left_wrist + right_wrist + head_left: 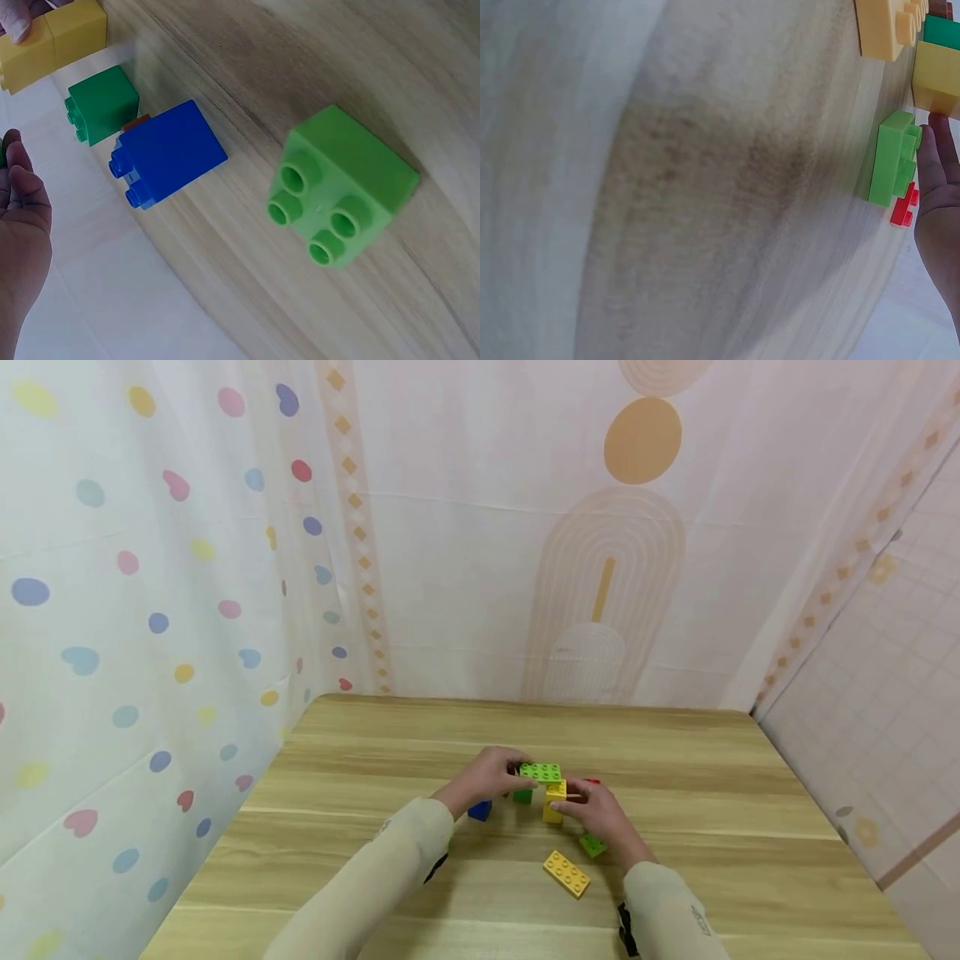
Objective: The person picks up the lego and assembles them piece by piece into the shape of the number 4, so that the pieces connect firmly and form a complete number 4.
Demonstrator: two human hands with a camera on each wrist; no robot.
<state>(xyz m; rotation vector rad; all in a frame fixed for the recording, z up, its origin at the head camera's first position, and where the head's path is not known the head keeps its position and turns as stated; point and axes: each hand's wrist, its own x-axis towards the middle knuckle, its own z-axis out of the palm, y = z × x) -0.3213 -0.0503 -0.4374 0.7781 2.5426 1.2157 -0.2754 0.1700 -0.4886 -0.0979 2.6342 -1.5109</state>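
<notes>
In the head view my left hand [495, 771] holds a light green studded building brick [541, 772] by its left end, studs up. That brick overlaps the top of a stack of two yellow bricks [555, 806]. My right hand [602, 814] grips the stack from the right, with thumb and fingers on its sides. The left wrist view shows the yellow stack [56, 36] with a seam between its two bricks, and my left hand [26, 217] at the edge. In the right wrist view my right hand [939, 214] has its fingertips at the yellow stack [937, 79].
Near the left hand stand a dark green brick [105, 105], a blue brick [176, 154] and a light green brick [352, 180]. A flat yellow-orange brick [567, 873] lies in front. Around the right hand are a smaller green brick [891, 159] and a red brick [901, 210].
</notes>
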